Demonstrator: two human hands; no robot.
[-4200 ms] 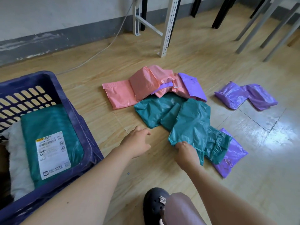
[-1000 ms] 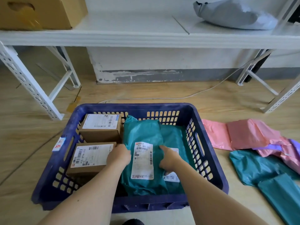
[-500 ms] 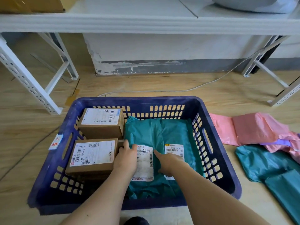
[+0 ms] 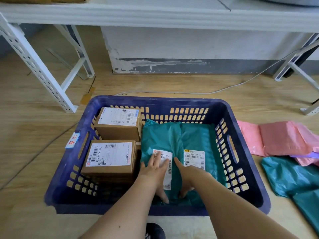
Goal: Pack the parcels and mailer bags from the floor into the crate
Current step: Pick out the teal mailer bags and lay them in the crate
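One teal bag [image 4: 162, 135] in the crate [image 4: 155, 100] has the left hand [image 4: 153, 169] flat on its label [image 4: 168, 176], fingers straight; the right hand [image 4: 189, 175] presses its side, grip unclear.

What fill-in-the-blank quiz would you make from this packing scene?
The crate is coloured ____. The cardboard boxes stand in its ____ half. The left hand and right hand touch teal mailer bags bearing white ____. Right of the crate, the floor bags nearest the wall are ____.
Missing: blue; left; labels; pink.
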